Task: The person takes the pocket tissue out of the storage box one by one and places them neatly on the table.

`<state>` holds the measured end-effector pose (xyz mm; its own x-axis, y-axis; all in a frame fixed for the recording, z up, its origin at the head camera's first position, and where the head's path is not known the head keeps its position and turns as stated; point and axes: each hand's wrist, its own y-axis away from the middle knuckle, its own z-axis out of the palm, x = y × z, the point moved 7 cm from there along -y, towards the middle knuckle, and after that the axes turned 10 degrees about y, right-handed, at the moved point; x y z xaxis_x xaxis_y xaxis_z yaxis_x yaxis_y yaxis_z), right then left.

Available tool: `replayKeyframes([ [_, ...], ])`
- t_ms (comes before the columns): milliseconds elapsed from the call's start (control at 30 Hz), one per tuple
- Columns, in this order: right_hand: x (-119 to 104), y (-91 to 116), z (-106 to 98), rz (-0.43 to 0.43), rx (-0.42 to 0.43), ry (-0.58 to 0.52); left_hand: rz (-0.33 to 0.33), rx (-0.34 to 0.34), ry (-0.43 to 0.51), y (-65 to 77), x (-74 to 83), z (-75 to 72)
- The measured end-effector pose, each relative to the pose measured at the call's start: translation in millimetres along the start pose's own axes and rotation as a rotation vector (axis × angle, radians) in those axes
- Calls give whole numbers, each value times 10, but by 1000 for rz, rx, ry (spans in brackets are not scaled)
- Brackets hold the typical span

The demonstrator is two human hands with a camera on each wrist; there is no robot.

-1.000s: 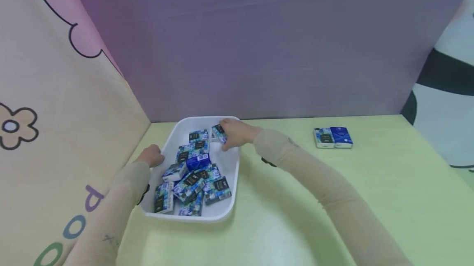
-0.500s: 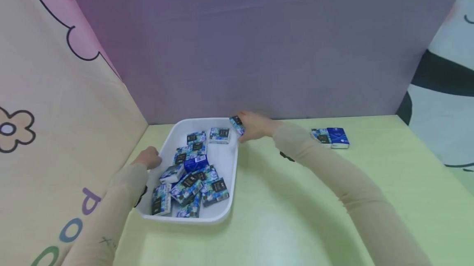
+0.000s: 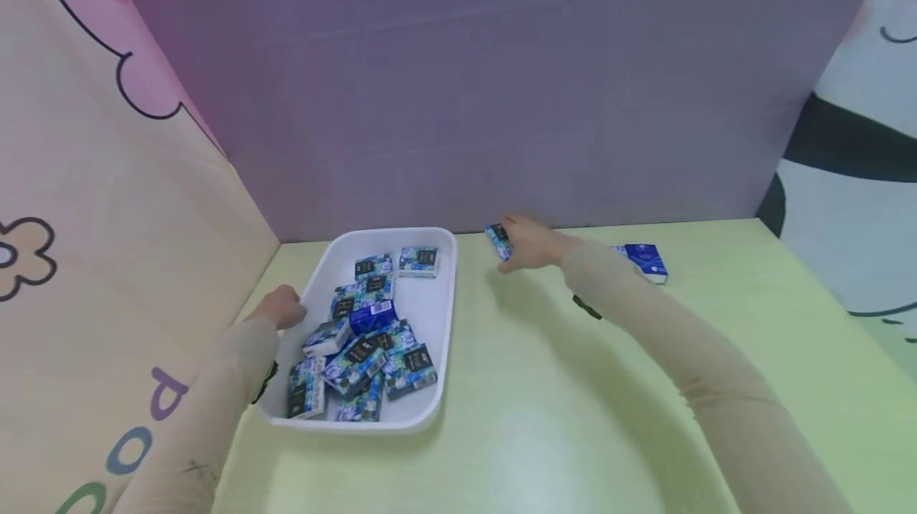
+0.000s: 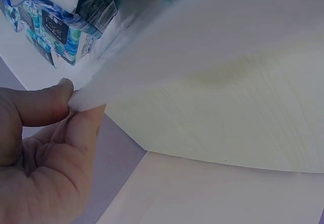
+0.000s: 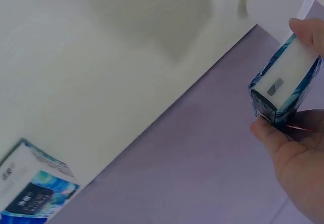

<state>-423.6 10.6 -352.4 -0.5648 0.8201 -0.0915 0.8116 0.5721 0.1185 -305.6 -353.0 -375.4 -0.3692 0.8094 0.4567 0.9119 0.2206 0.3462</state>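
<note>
A white plastic bin (image 3: pixel 450 299) holds several small tissue packs with blue floral wrappers, and a plain dark-blue pack (image 3: pixel 373 316) lies among them. My left hand (image 3: pixel 281 307) pinches the bin's left rim between thumb and fingers, as the left wrist view shows up close. To the right of the bin, my right hand (image 3: pixel 533 244) holds one floral tissue pack (image 5: pixel 283 80) above the table, thumb on one side and fingers on the other. Farther right, a dark-blue tissue pack (image 3: pixel 647 261) lies against a floral one, which my right sleeve mostly covers in the head view.
The pale green table (image 3: pixel 516 387) backs onto a purple-grey wall panel (image 3: pixel 430 100). A cream printed panel (image 3: pixel 136 204) borders the left side, close to my left arm. Another panel with black and white shapes (image 3: pixel 852 204) stands on the right.
My right hand has lifted a tissue pack out of the bin and carried it rightward past the rim. My left hand keeps its hold on the rim. The head view has shifted slightly right.
</note>
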Motion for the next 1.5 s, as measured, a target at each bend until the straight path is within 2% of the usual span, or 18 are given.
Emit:
replayKeyframes([
  [333,332,92,366,58,-56,50,30,-2,-19,-30,-19,-12],
  [533,477,177,568,86,-90,50,36,-6,-16,11,-12,-12],
  [767,640,239,662,120,-73,40,18,-18,-19,19,-43,-19],
  [1033,796,291,777,190,-117,-31,14,-14,-29,3,-79,-23],
  [1267,763,381,751,184,-98,-9,-10,-4,-16,3,-92,-20],
  [1500,672,449,719,161,-59,77,-6,-5,-15,-10,-104,-18],
])
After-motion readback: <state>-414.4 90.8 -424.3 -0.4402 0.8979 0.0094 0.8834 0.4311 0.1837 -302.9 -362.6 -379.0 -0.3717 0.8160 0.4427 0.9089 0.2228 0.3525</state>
